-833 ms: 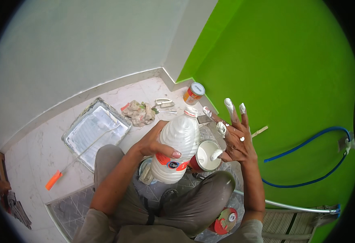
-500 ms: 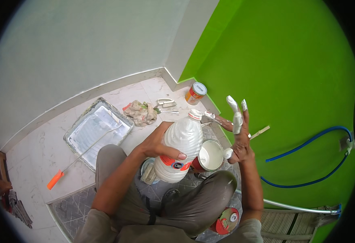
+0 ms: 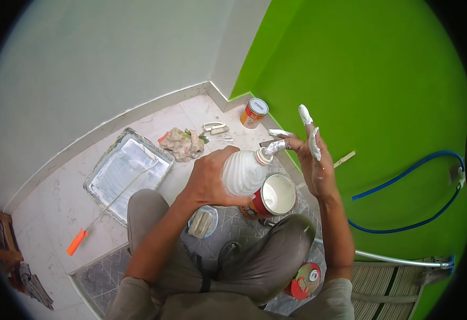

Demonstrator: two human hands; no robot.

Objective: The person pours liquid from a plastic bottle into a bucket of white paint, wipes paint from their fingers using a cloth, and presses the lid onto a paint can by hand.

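My left hand (image 3: 204, 178) wraps round a plastic bottle (image 3: 241, 173) full of white liquid and holds it tilted, its uncapped neck toward the right. At the mouth of the bottle is a white-coated finger of my right hand (image 3: 317, 168). The other fingers of that hand are stretched apart and upward, their tips thick with white paint. Just below the neck stands an open paint can (image 3: 252, 210), its inside coated white with white paint in it. Whether any liquid runs from the bottle cannot be seen.
Left on the floor lie a paint tray (image 3: 90, 180) and a roller with an orange handle (image 3: 76, 242). Beyond are a crumpled rag (image 3: 181, 145), a spoon (image 3: 221, 140) and a closed can (image 3: 254, 113). Near my right knee stands a red can (image 3: 301, 285). A blue hose (image 3: 398, 181) hangs along the green wall.
The bottle has tipped rightward over the paint can, neck toward my right hand. My right hand has turned, and one finger has come to the bottle's mouth.
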